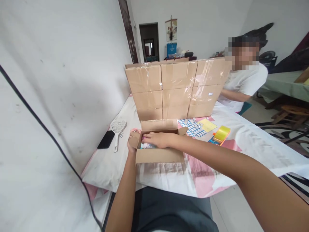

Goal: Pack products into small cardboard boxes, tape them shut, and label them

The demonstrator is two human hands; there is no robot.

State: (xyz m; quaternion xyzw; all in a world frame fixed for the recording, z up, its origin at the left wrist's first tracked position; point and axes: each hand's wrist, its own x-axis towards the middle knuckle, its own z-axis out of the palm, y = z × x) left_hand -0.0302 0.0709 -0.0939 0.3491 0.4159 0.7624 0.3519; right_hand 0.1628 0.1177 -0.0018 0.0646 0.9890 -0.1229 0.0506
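Note:
An open cardboard box [159,156] stands on the table in front of me with its flaps folded out. My left hand [132,141] grips the box at its left end, the fingers around the side by the left flap. From the right, my right hand [158,140] reaches into the box, its fingers stretched out flat over the contents. Beneath it shows a clear plastic package [147,146] with pale blue and pink in it. Something pink is at the fingertips, too small to name. The rest of the contents is hidden by my right hand and the box walls.
A stack of taped cardboard boxes [177,88] rises behind. Left lie a slotted white skimmer [118,127] and a black phone-like slab [106,140]. Right are sticker sheets [193,127] and a yellow tape roll [222,133]. A person [251,75] sits beyond; a wall [60,80] borders the left.

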